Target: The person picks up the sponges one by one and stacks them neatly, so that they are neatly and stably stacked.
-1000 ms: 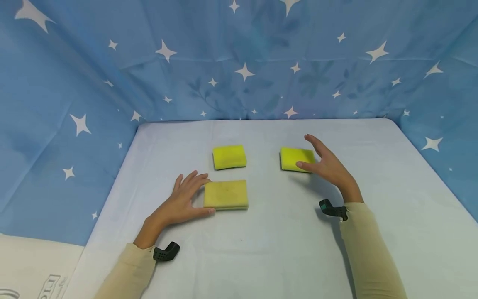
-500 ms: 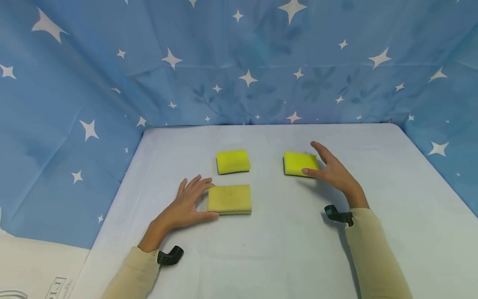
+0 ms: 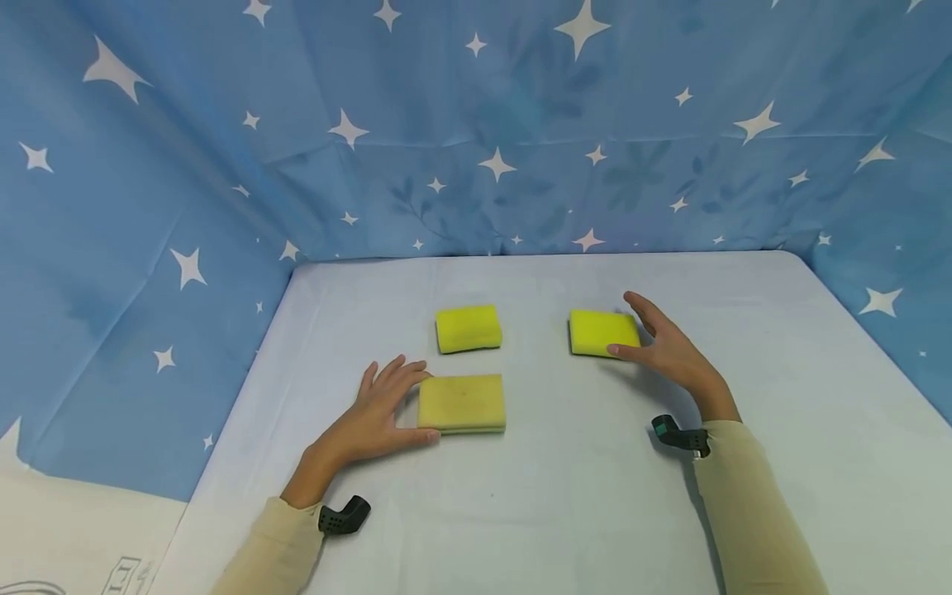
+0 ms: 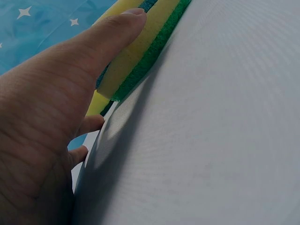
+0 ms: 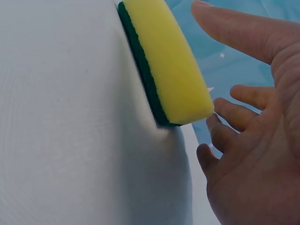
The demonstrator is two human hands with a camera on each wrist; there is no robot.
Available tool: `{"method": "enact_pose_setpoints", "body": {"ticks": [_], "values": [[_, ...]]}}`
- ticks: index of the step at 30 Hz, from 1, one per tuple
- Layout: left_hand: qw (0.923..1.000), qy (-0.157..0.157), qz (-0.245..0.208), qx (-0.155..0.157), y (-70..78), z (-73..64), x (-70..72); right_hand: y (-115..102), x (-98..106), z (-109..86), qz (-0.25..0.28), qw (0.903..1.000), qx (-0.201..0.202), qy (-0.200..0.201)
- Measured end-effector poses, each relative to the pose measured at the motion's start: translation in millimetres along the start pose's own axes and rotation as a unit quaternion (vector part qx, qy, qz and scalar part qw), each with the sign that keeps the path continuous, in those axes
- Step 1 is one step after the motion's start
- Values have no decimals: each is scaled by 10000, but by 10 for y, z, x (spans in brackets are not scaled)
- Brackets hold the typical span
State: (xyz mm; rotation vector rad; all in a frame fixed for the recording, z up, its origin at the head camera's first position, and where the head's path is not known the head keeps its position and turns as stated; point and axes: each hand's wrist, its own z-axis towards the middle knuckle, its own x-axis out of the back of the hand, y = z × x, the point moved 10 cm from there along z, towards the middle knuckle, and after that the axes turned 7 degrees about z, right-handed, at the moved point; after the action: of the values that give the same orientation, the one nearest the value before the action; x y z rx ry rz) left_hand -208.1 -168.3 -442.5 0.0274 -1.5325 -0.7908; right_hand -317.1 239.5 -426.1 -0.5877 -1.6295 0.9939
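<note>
Centre: sponge stack, my left hand half-spread about its left end, grip I cannot tell | right of centre: my right hand wide, empty, beside the right sponge | upper centre: far sponge | I judge one pair stacked, two singles remaining | left wrist view alone reveals the blue middle layer

A makeshift recording booth is indicated by star-printed blue drapery hung along the far edge and both sides of a white-covered table, above which wrist cameras are worn.
</note>
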Motion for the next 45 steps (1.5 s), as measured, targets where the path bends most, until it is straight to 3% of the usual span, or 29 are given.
{"method": "enact_pose_setpoints", "body": {"ticks": [14, 29, 45], "values": [[10000, -6, -27, 8, -9, -8, -18, 104, -61, 37, -26, 10000, -45, -59], [10000, 21, 59, -36, 8, -15, -11, 203, -95, 21, -247, 9989, -356, -158], [10000, -28, 94, -2, -16, -17, -15, 133, -105, 24, -395, 9988, -293, -41]]}}
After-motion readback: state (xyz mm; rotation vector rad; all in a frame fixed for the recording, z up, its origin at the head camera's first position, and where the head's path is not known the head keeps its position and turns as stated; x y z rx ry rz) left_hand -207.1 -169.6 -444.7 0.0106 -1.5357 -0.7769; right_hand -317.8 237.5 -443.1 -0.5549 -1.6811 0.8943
